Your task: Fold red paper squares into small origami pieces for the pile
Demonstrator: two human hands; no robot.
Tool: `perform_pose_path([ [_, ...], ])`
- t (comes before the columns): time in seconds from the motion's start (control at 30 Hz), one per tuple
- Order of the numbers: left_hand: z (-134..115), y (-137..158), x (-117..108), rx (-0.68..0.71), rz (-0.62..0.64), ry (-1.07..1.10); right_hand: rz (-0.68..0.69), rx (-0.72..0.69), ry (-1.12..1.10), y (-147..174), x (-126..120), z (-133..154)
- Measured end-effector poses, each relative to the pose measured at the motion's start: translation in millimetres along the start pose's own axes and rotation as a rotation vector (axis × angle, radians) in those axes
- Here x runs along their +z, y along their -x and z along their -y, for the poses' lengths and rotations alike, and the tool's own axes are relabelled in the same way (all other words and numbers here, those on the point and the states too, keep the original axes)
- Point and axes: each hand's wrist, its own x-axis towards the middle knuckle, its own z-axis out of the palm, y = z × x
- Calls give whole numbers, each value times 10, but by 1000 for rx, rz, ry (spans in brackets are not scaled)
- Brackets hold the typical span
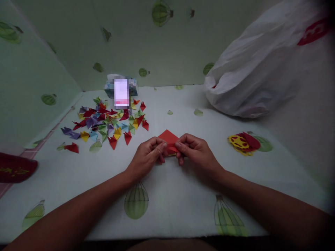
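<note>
Between my two hands, just above the middle of the table, is a piece of red origami paper (167, 136), with one pointed corner facing away from me. My left hand (153, 150) pinches its left side between thumb and fingers. On the opposite side my right hand (192, 148) grips the paper the same way, the thumb on top. The near part of the paper looks folded, though my fingers partly cover it. Off to the left lies a loose pile of folded paper birds (103, 122) in red, yellow, green, blue and purple.
Behind the birds stand a tissue box (108, 87) and a lit, blurred screen (121, 91). A large white plastic bag (251, 76) fills the back right. Red and yellow cut-outs (243, 142) lie at right. A dark red object (17, 168) sits at the left edge.
</note>
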Motion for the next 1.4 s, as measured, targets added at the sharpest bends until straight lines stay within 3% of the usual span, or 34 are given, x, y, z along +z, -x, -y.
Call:
perform_pose_path([
  [0.57, 65, 6, -18, 156, -136, -193, 54, 45, -155, -19, 1, -83],
  [1.03, 46, 14, -76, 420, -182, -505, 131, 95, -233, -33, -8, -96],
  [1.2, 45, 14, -68, 376, -178, -449, 120, 84, -193, -35, -2, -85],
  [1.4, 48, 20, -29, 180, -163, -227, 88, 39, -65, -27, -6, -47],
])
